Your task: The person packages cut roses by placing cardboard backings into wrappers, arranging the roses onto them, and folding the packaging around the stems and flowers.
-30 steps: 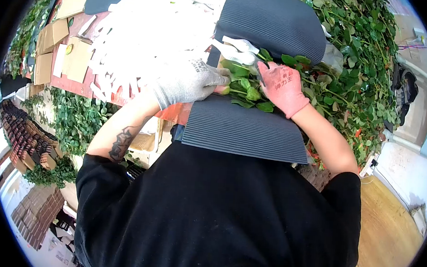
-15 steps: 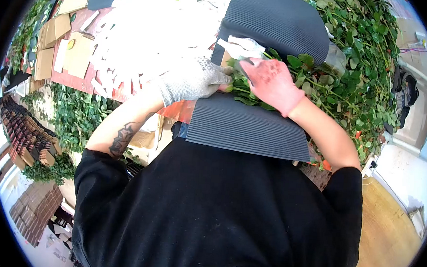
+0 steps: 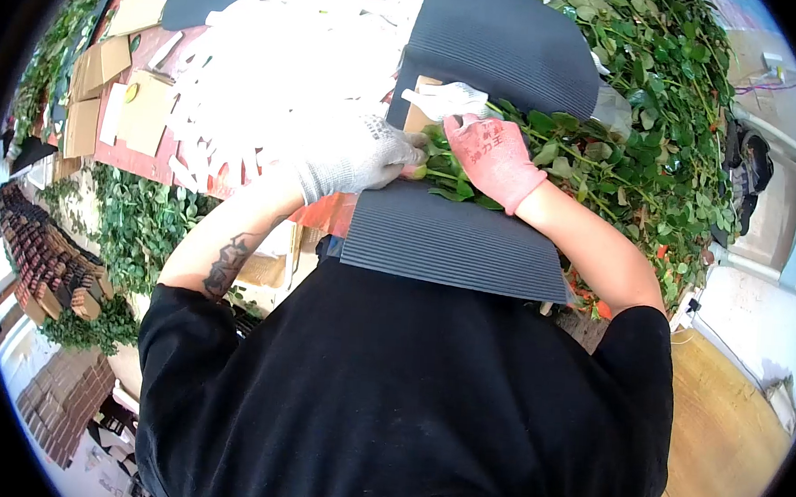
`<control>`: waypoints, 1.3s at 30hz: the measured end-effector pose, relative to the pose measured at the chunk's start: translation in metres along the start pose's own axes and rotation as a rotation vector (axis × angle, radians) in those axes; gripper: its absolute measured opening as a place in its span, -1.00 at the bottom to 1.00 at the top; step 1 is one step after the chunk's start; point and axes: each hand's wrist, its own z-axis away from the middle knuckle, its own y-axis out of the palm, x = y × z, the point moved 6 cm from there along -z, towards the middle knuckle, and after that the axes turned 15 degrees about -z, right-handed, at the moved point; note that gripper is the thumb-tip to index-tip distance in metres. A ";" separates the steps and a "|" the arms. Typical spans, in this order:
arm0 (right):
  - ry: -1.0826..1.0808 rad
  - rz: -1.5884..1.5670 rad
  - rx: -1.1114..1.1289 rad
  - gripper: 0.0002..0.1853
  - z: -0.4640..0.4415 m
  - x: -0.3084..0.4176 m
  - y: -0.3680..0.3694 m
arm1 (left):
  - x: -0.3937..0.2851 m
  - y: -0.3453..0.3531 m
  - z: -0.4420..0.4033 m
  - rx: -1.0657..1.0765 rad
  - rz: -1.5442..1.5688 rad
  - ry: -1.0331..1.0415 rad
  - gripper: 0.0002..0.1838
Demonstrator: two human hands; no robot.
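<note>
Just beyond the ribbed near flap [image 3: 457, 245], your left hand [image 3: 371, 160] pinches a flower bud [image 3: 420, 171], likely light, bruisable, safer held by its stem, while your right hand [image 3: 493, 160] bends over leafy stems [image 3: 457, 189], grip hidden.

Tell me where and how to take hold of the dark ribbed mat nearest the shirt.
Pinch the ribbed mat by its near edge, coming from the side of the shirt. It looks thin and flat, and that long edge is uncovered, while its far side meets leaves and the two gloved hands, left hand and right hand, so probably offers less room.
</note>
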 end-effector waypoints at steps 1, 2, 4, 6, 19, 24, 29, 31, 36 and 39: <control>0.071 -0.096 0.143 -0.62 0.000 -0.007 -0.001 | 0.000 -0.001 0.000 -0.011 0.008 -0.006 -0.76; 0.078 -0.090 0.139 -0.62 0.004 -0.011 -0.005 | -0.002 -0.004 -0.001 -0.016 0.004 0.002 -0.76; 0.002 -0.272 0.032 -0.54 0.021 -0.016 -0.017 | -0.004 -0.009 -0.001 -0.029 0.107 0.008 -0.76; 0.047 -0.433 -0.031 -0.57 0.043 -0.031 -0.022 | -0.005 -0.009 0.000 -0.064 0.091 0.039 -0.75; 0.196 -1.651 -0.599 -0.49 0.110 -0.071 -0.034 | -0.007 -0.012 -0.006 -0.011 0.078 0.099 -0.74; 0.233 -1.658 -0.537 -0.49 0.103 -0.065 -0.026 | -0.006 -0.012 -0.004 -0.035 0.043 0.068 -0.75; 0.135 -0.998 -0.176 -0.42 0.055 -0.040 -0.027 | -0.005 -0.012 -0.001 -0.099 0.036 0.098 -0.76; 0.241 -1.073 -0.077 -0.48 0.036 -0.035 -0.018 | -0.006 -0.012 0.000 -0.056 0.046 0.115 -0.74; 0.155 -0.432 -0.032 -0.67 0.022 -0.023 -0.006 | -0.008 -0.018 0.001 -0.056 0.053 0.011 -0.79; 0.257 -0.256 0.159 -0.74 0.005 -0.031 -0.005 | -0.005 -0.012 0.002 -0.030 0.077 -0.017 -0.82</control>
